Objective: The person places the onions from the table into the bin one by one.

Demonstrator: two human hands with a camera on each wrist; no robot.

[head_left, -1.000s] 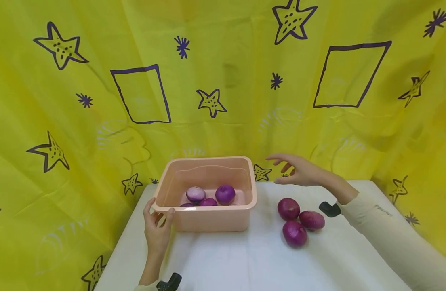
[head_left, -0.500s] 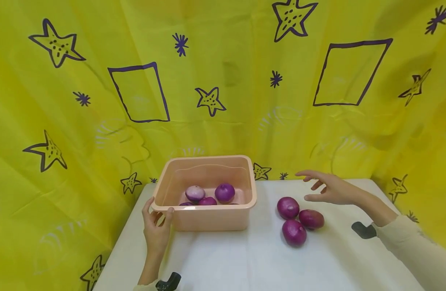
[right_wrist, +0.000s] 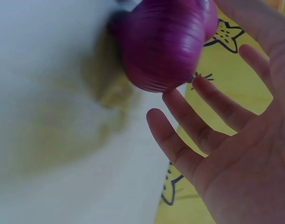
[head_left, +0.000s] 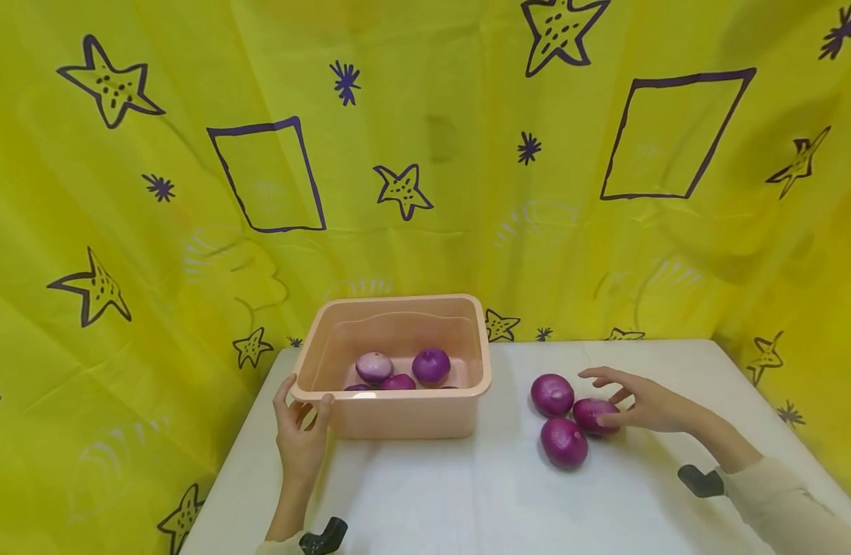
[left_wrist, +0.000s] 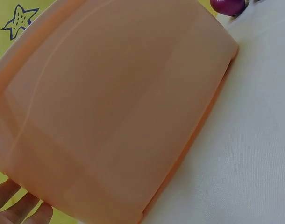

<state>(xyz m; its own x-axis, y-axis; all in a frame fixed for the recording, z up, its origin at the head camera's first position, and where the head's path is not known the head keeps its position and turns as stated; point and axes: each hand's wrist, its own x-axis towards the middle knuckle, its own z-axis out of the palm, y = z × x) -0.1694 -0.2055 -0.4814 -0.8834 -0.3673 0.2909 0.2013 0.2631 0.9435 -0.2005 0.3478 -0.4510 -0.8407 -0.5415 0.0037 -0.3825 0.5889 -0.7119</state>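
Note:
My left hand (head_left: 302, 412) grips the near left corner of a pink plastic tub (head_left: 405, 412), thumb on the front wall; in the left wrist view the tub wall (left_wrist: 110, 107) fills the frame with fingertips (left_wrist: 18, 205) at its lower edge. Inside the tub lie purple onions (head_left: 431, 365) and a paler one (head_left: 374, 367). Three purple onions lie on the white table to the right. My right hand (head_left: 606, 397) hovers spread over the rightmost onion (head_left: 590, 412), thumb touching it. Up close, that onion (right_wrist: 163, 42) sits just beyond my straight fingers (right_wrist: 194, 135).
The other two loose onions (head_left: 552, 393) (head_left: 563, 442) touch the one under my hand. A yellow cloth (head_left: 425, 154) with purple stars hangs close behind the table (head_left: 467, 493) and wraps both sides. Black wrist mounts (head_left: 701, 479) (head_left: 323, 536) show near each sleeve.
My right hand has come down and rightward from beside the tub to the rightmost loose onion. The left hand and the tub have stayed put.

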